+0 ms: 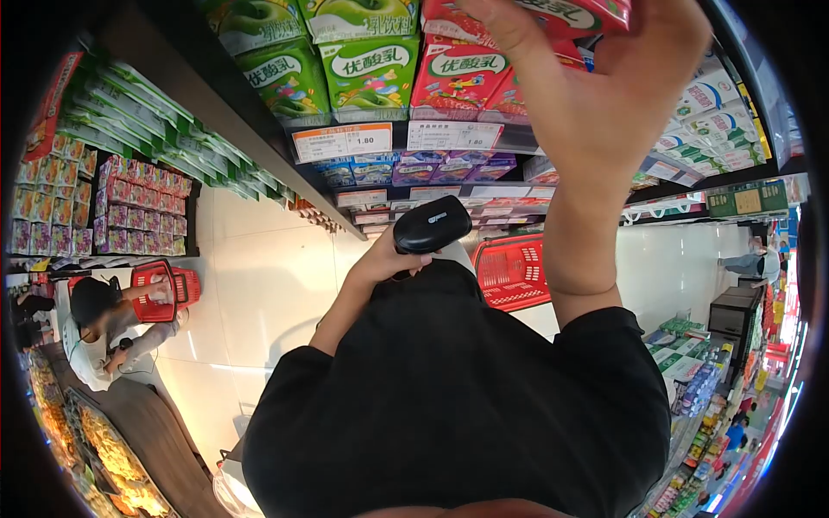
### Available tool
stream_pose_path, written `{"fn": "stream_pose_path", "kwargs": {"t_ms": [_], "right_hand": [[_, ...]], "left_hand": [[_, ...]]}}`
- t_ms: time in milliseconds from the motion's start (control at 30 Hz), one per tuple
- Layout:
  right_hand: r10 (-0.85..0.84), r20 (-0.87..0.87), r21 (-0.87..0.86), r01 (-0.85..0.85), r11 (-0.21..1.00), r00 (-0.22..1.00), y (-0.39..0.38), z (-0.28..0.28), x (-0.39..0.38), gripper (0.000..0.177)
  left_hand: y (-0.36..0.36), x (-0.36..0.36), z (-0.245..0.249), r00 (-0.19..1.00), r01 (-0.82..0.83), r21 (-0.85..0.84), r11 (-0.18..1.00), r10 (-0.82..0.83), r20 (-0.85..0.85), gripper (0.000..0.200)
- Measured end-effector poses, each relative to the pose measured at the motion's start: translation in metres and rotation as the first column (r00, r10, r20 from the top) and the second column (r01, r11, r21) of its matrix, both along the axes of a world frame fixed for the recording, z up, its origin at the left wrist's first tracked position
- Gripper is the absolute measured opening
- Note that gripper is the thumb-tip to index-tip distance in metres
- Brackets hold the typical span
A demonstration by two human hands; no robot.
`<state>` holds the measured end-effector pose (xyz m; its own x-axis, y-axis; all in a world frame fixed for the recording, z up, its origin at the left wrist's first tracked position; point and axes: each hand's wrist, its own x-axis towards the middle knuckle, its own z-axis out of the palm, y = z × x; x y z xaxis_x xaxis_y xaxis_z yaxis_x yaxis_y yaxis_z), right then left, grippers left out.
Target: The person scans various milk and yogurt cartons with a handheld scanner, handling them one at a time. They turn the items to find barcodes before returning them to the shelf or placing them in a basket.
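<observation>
My right hand (pixel 604 95) is raised to the upper shelf, its fingers closed around a red drink carton (pixel 596 10) at the top edge of the view. More red cartons (pixel 458 78) stand on the shelf just to its left. Lower down, in front of my chest, my left hand (pixel 380 259) grips a black handheld scanner (pixel 432 224), whose head points toward the shelves. My black sleeves and shirt fill the lower middle of the view and hide what is below.
Green cartons (pixel 371 73) stand left of the red ones, above price tags (pixel 343 140) reading 1.80. A red shopping basket (pixel 514 272) sits behind my arms. At far left a person (pixel 99 324) crouches beside another red basket (pixel 164 289) on the white tiled aisle floor (pixel 259 285).
</observation>
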<state>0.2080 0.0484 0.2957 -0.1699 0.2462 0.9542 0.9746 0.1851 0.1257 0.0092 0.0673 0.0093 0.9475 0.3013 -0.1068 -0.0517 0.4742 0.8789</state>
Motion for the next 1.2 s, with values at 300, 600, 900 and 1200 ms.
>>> {"fn": "stream_pose_path", "kwargs": {"t_ms": [300, 600, 900, 1200], "right_hand": [[0.691, -0.323, 0.425, -0.553, 0.717, 0.647, -0.054, -0.020, 0.010, 0.052], [0.132, -0.635, 0.718, -0.518, 0.465, -0.761, -0.118, -0.196, -0.019, 0.064], [-0.096, 0.039, 0.813, -0.024, 0.582, -0.995, -0.131, -0.264, -0.024, 0.081], [-0.029, -0.943, 0.130, -0.444, 0.886, -0.333, -0.113, -0.250, -0.013, 0.052]], "left_hand": [[0.012, 0.001, -0.002, 0.999, 0.014, -0.054, 0.998, -0.011, 0.050, 0.062], [0.022, -0.007, -0.016, 1.000, -0.001, -0.023, 1.000, 0.000, -0.031, 0.054], [0.017, -0.006, -0.017, 0.998, -0.064, -0.113, 0.992, 0.064, -0.002, 0.052], [0.003, -0.009, -0.015, 0.985, -0.040, 0.059, 0.997, 0.049, -0.167, 0.069]]}}
